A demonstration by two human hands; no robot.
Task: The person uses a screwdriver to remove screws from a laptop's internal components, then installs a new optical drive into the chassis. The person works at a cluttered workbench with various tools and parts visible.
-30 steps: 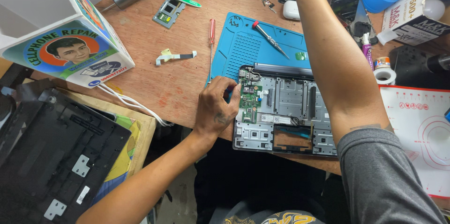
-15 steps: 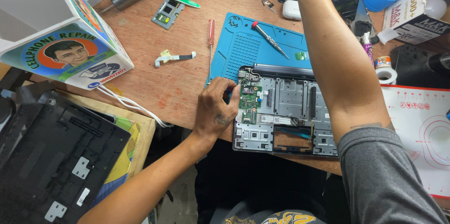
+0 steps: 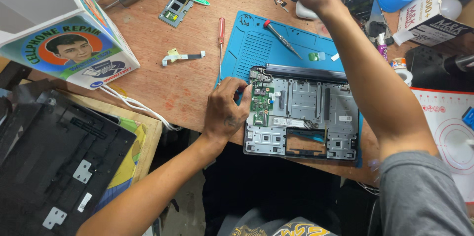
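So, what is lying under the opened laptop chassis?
A blue work mat lies under the laptop chassis, on the wooden table. What lies beneath the chassis itself is hidden.

The brown wooden surface is carrying my work. A blue mat is lying near its front edge, with a red screwdriver resting along the mat's left side. A pale ribbon cable is sitting left of that, a small circuit board is lying toward the back edge, and a white cord is trailing off the front left.
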